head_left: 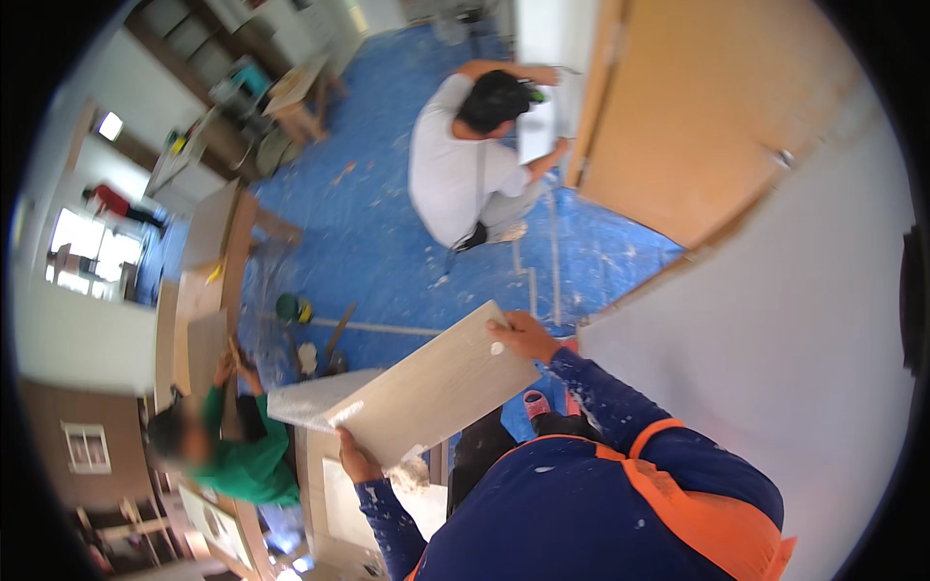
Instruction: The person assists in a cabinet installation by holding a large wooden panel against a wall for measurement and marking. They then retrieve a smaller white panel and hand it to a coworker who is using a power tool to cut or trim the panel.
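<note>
A flat rectangular beige board (436, 392) is held tilted in front of my body, its long side running from lower left to upper right. My left hand (358, 457) grips its lower left end, the fingers mostly hidden beneath. At the upper right end my right hand (523, 337) is closed on the edge, thumb on the top face. White smears mark the board near both ends. Just past its left end lies a whitish panel (320, 395), partly covered by the board.
A crouching person in white (450, 174) works ahead by a wooden door (688, 126). On the left, a person in green (247, 450) is at a wooden bench (218, 261). Blue sheeting (378, 261) covers the floor; a pale wall (765, 358) stands close on my right.
</note>
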A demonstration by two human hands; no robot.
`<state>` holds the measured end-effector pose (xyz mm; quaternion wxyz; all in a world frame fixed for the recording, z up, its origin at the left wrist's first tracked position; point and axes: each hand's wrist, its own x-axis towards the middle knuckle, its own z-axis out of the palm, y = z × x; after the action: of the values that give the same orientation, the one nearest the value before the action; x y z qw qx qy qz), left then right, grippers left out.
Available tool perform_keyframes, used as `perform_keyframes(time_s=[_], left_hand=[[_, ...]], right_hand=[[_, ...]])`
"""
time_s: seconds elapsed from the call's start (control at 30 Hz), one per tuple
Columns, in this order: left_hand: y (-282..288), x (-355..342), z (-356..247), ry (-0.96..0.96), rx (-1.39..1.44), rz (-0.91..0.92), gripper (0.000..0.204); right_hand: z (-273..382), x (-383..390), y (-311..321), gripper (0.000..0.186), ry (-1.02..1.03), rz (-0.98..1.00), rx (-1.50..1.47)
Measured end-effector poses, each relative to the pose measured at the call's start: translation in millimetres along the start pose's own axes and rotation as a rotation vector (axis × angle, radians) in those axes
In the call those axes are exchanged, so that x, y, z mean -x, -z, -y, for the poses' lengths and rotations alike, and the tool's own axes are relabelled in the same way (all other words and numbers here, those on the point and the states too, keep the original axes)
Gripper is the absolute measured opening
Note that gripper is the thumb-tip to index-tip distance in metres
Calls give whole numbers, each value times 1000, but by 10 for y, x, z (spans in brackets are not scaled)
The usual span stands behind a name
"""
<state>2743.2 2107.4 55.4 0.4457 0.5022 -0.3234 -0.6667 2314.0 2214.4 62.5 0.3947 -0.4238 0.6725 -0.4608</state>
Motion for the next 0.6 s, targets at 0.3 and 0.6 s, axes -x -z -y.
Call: perform_keyframes(time_s=[0.3, 0.6], left_hand=[[61, -1120, -1093, -290, -184, -254, 48], [-103, -2615, -1906, -423, -324, -333, 49]], right_hand=[[-432, -1341, 89, 47, -168, 229, 370], [-2017, -397, 719, 37, -1150, 814, 841]])
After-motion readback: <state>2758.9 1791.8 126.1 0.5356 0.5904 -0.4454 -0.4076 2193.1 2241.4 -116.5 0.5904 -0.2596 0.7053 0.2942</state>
